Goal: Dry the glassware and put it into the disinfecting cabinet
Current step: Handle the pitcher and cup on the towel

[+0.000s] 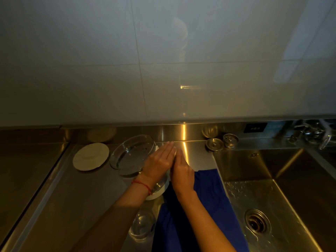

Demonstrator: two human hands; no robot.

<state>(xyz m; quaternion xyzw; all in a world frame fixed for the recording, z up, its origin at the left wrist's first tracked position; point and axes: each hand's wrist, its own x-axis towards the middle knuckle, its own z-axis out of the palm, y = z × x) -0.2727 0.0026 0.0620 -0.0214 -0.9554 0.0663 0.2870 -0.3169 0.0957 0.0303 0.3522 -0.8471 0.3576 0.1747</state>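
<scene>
Pressing down with straight fingers, the left hand (160,160) and the right hand (181,171) are lying side by side, index edges nearly touching, on something pale of which only a small white edge (175,151) is showing past the fingertips; what it is cannot be told. Neither hand is curling round anything; both are lying flat and extended. A red string (142,185) is circling the left wrist. The large glass bowl (131,153) is sitting just left of the left hand, clear, round and shallow, its rim catching faint highlights and its far side leaning toward the backsplash. Under the left wrist a second clear dish (161,185) is resting over a white base (154,196). A small clear glass container (142,227) is standing on the steel counter (72,197) beneath the left forearm, beside a blue cloth (209,197) that is spreading under the right forearm. A white plate (91,156) is lying left of the bowl, apart from it. To the right, the steel sink (291,179) is showing water droplets and a drain (257,222); two metal strainers (214,144) are sitting on the ledge behind it.
</scene>
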